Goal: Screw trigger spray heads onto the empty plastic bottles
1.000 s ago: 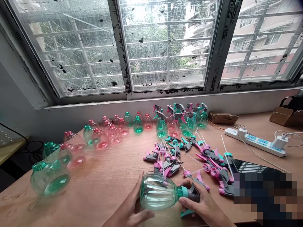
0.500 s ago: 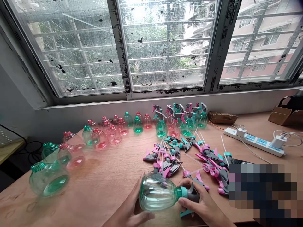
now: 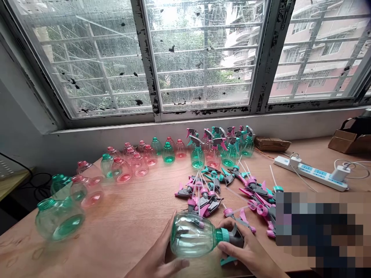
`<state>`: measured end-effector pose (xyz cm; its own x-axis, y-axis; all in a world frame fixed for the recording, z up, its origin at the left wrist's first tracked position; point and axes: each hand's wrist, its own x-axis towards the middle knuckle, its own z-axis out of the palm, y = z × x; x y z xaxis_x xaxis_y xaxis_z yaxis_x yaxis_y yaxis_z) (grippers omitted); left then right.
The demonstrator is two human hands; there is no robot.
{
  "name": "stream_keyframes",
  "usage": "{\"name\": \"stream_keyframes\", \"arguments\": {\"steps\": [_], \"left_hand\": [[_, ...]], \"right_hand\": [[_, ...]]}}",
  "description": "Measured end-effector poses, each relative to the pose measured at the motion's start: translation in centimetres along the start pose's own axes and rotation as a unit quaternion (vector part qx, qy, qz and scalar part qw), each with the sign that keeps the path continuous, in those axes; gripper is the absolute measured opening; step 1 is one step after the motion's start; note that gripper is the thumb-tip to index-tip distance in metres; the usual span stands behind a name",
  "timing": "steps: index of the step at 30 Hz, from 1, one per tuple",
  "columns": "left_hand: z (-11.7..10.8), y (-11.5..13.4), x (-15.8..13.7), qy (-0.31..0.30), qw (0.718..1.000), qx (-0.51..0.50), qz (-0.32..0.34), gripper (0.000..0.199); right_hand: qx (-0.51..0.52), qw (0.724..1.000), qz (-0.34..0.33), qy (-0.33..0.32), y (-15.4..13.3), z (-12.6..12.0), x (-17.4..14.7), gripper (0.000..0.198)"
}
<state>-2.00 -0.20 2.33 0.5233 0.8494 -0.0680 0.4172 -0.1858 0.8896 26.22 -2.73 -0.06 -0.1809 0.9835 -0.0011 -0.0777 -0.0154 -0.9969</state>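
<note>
A clear green spray bottle [image 3: 194, 235] lies sideways between my hands, just above the table's near edge. Its base faces left, and a teal-collared grey spray head [image 3: 236, 236] sits at its neck on the right. My left hand [image 3: 162, 251] is closed around the bottle's base end, some fingers hidden behind it. My right hand [image 3: 243, 243] grips the spray head at the collar, thumb in front; the teal trigger [image 3: 228, 261] shows below. Just beyond the bottle lies a heap of loose pink and grey spray heads [image 3: 204, 200] with thin tubes.
Open-necked green bottles [image 3: 60, 220] and red bottles [image 3: 123, 170] stand along the left and back. Several bottles with spray heads [image 3: 213, 154] are grouped near the window. A white power strip [image 3: 311, 173], a brown package [image 3: 272, 144] and a cardboard box [image 3: 348, 139] are on the right.
</note>
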Motion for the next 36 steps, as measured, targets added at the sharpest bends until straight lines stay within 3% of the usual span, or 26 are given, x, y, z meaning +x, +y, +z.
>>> {"name": "stream_keyframes", "arguments": {"steps": [6, 12, 21, 26, 34, 36], "left_hand": [[0.15, -0.58, -0.1, 0.012, 0.999, -0.016, 0.04, 0.085], [-0.06, -0.62, 0.04, -0.007, 0.999, -0.04, 0.01, 0.103], [0.18, -0.36, -0.07, 0.024, 0.999, -0.018, 0.04, 0.08], [0.02, -0.3, -0.06, 0.004, 1.0, -0.018, -0.001, 0.1], [0.09, -0.59, -0.16, 0.016, 0.999, -0.004, 0.04, 0.081], [0.12, -0.9, -0.19, 0.013, 0.999, -0.01, 0.039, 0.084]], "right_hand": [[0.003, 1.0, 0.017, -0.007, -0.13, -0.04, 0.02, 0.041], [0.008, 1.0, -0.004, 0.004, 0.07, 0.02, 0.12, 0.038], [0.003, 1.0, 0.015, 0.0, 0.18, 0.0, 0.1, 0.039], [-0.014, 1.0, 0.008, -0.002, 0.16, -0.04, 0.16, 0.04], [-0.012, 1.0, 0.002, -0.001, 0.27, -0.09, 0.2, 0.037], [-0.008, 1.0, 0.003, -0.004, 0.42, -0.08, 0.2, 0.037]]}}
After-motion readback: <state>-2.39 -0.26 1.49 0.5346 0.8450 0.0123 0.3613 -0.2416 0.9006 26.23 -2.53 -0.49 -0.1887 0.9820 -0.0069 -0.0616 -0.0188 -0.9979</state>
